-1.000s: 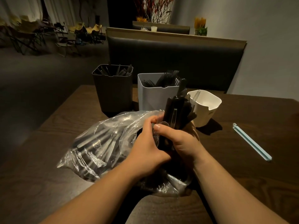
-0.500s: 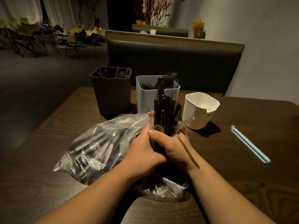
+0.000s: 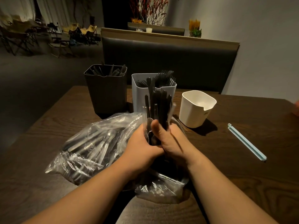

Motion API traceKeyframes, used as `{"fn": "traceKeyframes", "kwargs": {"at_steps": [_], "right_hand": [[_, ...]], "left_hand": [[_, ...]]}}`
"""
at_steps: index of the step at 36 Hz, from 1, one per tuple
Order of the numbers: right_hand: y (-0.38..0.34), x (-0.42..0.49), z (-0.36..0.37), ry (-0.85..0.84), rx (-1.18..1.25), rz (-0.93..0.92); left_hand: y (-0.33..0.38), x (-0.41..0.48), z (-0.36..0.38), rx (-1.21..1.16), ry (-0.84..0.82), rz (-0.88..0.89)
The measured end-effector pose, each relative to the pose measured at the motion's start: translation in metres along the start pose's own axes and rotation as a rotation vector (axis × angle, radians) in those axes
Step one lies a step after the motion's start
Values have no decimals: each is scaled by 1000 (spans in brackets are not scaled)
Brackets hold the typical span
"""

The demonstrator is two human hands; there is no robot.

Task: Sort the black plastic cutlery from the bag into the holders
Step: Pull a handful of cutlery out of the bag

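Observation:
A bundle of black plastic cutlery point(image 3: 159, 107) stands upright, handles up, clasped between my left hand point(image 3: 140, 143) and my right hand point(image 3: 169, 139) above the clear plastic bag point(image 3: 97, 147). The bag lies on the table with more cutlery inside. Behind it stand three holders: a black holder point(image 3: 106, 92) with cutlery, a grey holder point(image 3: 139, 96) with forks, and a white holder point(image 3: 194, 109) that looks empty. The bundle partly hides the grey holder.
A light blue bag clip point(image 3: 246, 142) lies on the dark wooden table point(image 3: 242, 175) to the right. A padded bench back point(image 3: 169, 62) rises behind the table. Someone's fingers point(image 3: 296, 107) show at the right edge.
The bundle has been turned from leaning right toward the white holder to standing upright. Both hands have stayed clasped around it over the bag.

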State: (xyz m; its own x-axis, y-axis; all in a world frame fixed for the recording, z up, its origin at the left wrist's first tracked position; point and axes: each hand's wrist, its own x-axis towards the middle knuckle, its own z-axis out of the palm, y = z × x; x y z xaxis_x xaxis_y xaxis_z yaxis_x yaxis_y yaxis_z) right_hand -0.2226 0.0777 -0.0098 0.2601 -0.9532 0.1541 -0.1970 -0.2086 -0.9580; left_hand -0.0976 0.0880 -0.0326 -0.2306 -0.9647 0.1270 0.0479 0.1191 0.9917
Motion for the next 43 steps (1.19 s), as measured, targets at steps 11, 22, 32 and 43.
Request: {"fn": "traceKeyframes", "kwargs": {"at_steps": [11,22,32,43], "right_hand": [[5,6,-3,24,-87,111],[-10,5,-9,463,350,-51],[2,4,-15,-18,-186,371],[6,6,-13,-62,-289,549]], "left_hand": [[5,1,3,-135,13,-19],[5,4,-1,-142,68,12],[7,7,-10,-352,53,13],[8,6,-8,-403,47,-36]]}}
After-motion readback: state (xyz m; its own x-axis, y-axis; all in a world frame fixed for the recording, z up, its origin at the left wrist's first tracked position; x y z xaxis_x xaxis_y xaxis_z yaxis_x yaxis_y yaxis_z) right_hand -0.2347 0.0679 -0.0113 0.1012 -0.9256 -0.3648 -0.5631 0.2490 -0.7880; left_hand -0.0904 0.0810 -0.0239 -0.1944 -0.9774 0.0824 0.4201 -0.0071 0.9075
